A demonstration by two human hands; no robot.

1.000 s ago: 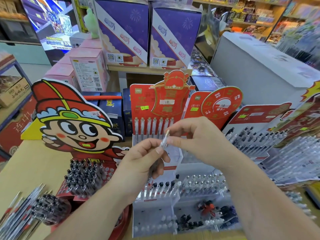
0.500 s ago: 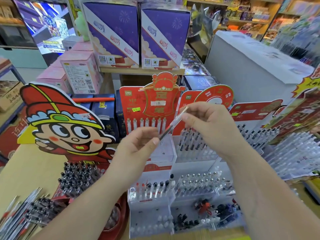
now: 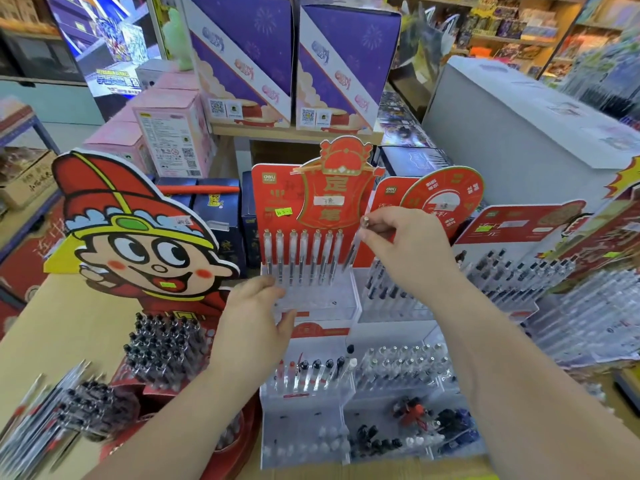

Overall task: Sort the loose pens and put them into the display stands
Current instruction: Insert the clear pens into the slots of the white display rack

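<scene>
My right hand (image 3: pixel 405 247) pinches a clear pen (image 3: pixel 353 249) near its top. The pen tilts down-left, its tip at the right end of a row of several clear pens (image 3: pixel 301 256) standing in the red-backed clear display stand (image 3: pixel 318 299). My left hand (image 3: pixel 256 317) is below and left of that stand, fingers loosely spread near its front-left edge, holding nothing. A lower clear stand (image 3: pixel 308 375) holds black-capped pens. Loose pens (image 3: pixel 38 410) lie at the far left on the table.
A cartoon-face cardboard display (image 3: pixel 138 237) stands at the left with black pens (image 3: pixel 166 344) in front. More pen stands (image 3: pixel 512 271) fill the right. Purple boxes (image 3: pixel 287 64) and pink boxes (image 3: pixel 169 129) sit behind. A tray of mixed small parts (image 3: pixel 408 424) lies near me.
My left hand let go of the pen and dropped toward the stand's front. My right hand carried the pen up and forward to the end of the pen row.
</scene>
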